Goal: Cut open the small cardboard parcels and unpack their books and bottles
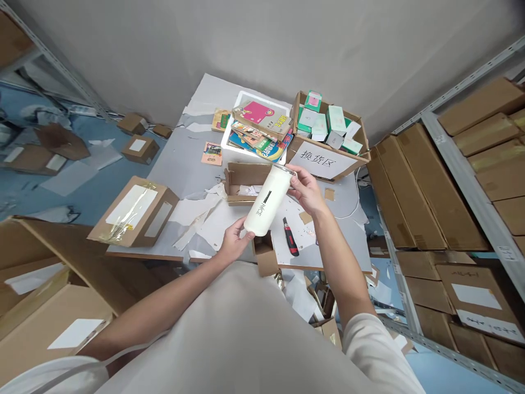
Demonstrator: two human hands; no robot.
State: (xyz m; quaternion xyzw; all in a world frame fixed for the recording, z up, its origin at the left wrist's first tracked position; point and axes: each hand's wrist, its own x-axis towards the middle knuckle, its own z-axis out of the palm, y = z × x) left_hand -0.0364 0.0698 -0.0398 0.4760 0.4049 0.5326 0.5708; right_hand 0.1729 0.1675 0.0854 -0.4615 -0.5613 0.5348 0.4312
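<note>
A white tumbler (268,201) with dark lettering on its side and a metal rim is held tilted above the table. Around its rim end, at the upper right, the fingers of my right hand (305,189) are closed. My left hand (235,239) grips the base at the lower left. Beneath the tumbler sits an open cardboard box (240,200) with something whitish inside. A smaller brown carton (266,262) with its flap out lies at the table's front edge. The red and black utility knife (290,236) rests right of it.
Behind stand a white foam box (229,143) of books and a carton (295,117) of small green-white boxes. A taped parcel (133,210) lies at the table's left. Shelves with cartons (438,191) flank the right; cartons and paper litter the floor.
</note>
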